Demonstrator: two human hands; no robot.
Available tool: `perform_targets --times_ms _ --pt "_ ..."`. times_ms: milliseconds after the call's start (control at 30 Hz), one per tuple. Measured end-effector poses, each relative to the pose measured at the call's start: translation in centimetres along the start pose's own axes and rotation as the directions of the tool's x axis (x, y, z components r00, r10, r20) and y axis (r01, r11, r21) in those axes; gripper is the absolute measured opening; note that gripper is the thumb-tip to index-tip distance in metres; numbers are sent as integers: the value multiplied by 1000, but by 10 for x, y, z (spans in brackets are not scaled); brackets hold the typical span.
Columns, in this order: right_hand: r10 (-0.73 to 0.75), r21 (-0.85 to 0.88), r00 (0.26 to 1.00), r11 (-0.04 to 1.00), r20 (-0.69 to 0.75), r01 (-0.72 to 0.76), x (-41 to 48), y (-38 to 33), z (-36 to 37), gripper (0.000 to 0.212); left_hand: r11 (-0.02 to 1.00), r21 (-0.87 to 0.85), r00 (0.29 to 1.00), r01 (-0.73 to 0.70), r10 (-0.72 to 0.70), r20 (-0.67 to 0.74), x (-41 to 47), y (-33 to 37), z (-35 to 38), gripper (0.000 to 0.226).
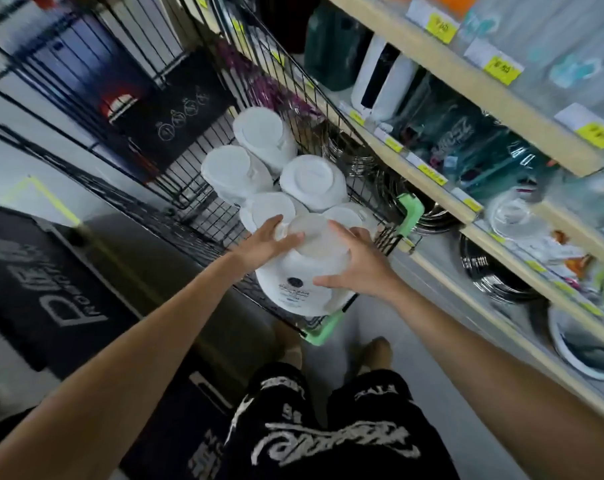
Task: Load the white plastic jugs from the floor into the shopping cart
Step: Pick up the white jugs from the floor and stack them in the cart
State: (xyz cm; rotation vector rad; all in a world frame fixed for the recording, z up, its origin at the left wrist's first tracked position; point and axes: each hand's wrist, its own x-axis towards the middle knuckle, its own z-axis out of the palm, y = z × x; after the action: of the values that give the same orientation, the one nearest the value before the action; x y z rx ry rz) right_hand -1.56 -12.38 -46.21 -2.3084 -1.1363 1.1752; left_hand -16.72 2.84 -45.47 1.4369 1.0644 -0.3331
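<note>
You hold a large white plastic jug (295, 289) with both hands at the near end of the black wire shopping cart (203, 233), between its two pale green corner bumpers (410, 214). The jug lies on its side with its flat base turned away from you and a dark round mark and small print facing up. Whether it already rests on the cart's wire or hangs just above the near wall cannot be told. Your left hand (264, 245) lies on the jug's left side, its grip apart, the fingers laid almost straight across the base. Your right hand (361, 268) takes the jug's right side, its grip clamped on the jug with thumb and spread fingers bent round it. Deeper in the cart, just beyond the held jug, five more white jugs (312, 181) lie packed together against the cart's right wall, bases toward you. Right of the cart runs a pale wooden shelf rack (442, 199) with yellow price tags (501, 69), and stacked steel bowls (490, 271) stand on its lower shelf. Left of the cart a dark mat with white lettering (51, 282) lies on the floor. Your black shorts with white lettering (328, 438) show near the cart's near end.
</note>
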Motion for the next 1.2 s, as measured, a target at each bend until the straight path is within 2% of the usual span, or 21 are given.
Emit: perform_targets --times_ms 67,200,367,500,600,733,833,967,1100,1200 --pt "-40 -134 999 990 -1 39 5 3 11 114 998 -24 998 53 -52 43 11 -11 2 86" --pt "-73 -240 996 967 40 81 17 13 42 115 997 -30 996 71 -69 61 29 -36 4 82" --pt "-37 -248 999 968 14 39 31 22 68 112 991 -12 984 132 -130 121 62 -54 2 109" --pt "2 -246 1000 969 8 0 41 30 89 112 983 38 969 180 -184 165 85 -69 6 106" --pt "-3 -246 999 969 39 12 48 37 103 113 974 105 964 201 -215 154 103 -78 10 113" --pt "9 -298 991 954 130 30 63 39 116 114 949 231 954 214 -254 160 121 -87 15 97" --pt "12 -336 989 941 149 39 72 40 124 112 931 299 949 207 -265 169 132 -96 14 97" --pt "-4 -313 992 949 126 44 69 44 127 113 943 287 954 170 -230 190 132 -100 12 97" --pt "27 -342 991 940 133 21 61 43 128 111 949 273 973 161 -198 117 126 -100 18 90" --pt "53 -297 992 955 115 -17 53 44 125 101 936 307 974 171 -208 91 121 -98 23 83"
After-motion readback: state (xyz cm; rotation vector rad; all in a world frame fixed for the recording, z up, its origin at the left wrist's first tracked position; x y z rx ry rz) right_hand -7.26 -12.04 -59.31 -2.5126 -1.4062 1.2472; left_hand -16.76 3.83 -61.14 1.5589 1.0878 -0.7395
